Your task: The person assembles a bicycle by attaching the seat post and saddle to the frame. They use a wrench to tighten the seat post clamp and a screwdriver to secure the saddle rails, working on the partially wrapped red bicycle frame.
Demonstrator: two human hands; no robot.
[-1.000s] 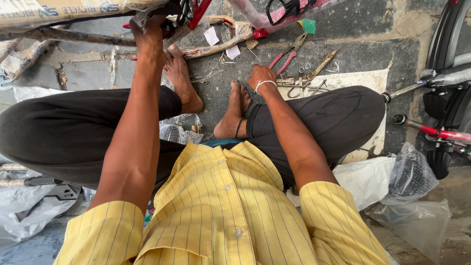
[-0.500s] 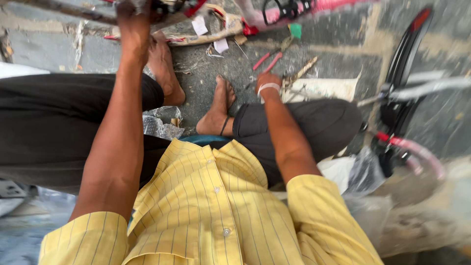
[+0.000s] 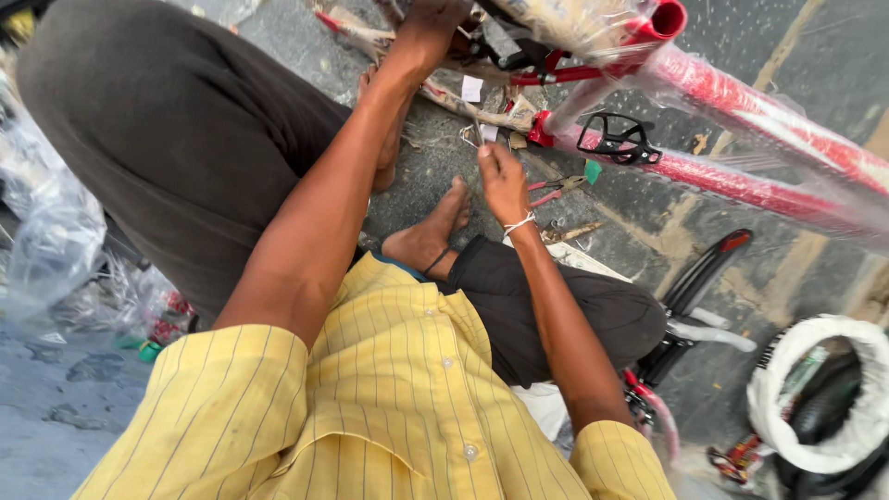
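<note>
Hands at work on a red bicycle frame [image 3: 741,102] whose tubes slant from 12 toward 3 o'clock. Left hand [image 3: 435,20] grips parts at 12. Right hand [image 3: 502,178], nearer centre, pinches a small metal tool [image 3: 472,136].

Everything rests on a rough grey concrete floor [image 3: 648,222]. Red-handled pliers [image 3: 556,190] lie on it; just below them lies a short rusty tool [image 3: 569,231], and left of them rests a bare foot [image 3: 431,231]. Far left of the pliers, crumpled clear plastic bags [image 3: 56,241] lie heaped.
</note>
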